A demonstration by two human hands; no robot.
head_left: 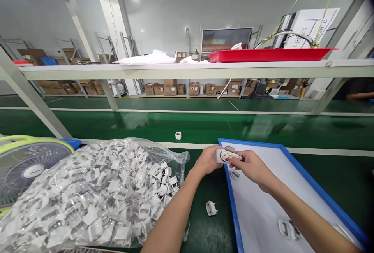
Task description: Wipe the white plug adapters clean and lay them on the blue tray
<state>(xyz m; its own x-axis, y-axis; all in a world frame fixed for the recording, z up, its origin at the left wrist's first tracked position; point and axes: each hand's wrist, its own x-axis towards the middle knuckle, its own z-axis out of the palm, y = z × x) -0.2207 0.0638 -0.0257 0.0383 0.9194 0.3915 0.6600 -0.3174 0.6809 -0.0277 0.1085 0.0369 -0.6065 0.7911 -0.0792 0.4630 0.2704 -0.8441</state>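
Holding a white plug (226,155) between both hands at the tray's (306,179) 11 o'clock corner: left hand (207,160) clamping its body for steadiness, right hand (251,166) fingers pinching its face. Bag (87,194) lying at 9 o'clock, within reach.

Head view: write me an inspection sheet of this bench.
Surface: green bench with a blue-rimmed white tray.
Job's things: white plug piece held over the tray's corner.
Clutter: clear bag of white parts, loose plug, small white part, fan.
Grippers: left hand and right hand both grip the piece.
Cables: yellow cord overhead.
Surroundings: red tray on shelf, cartons behind.
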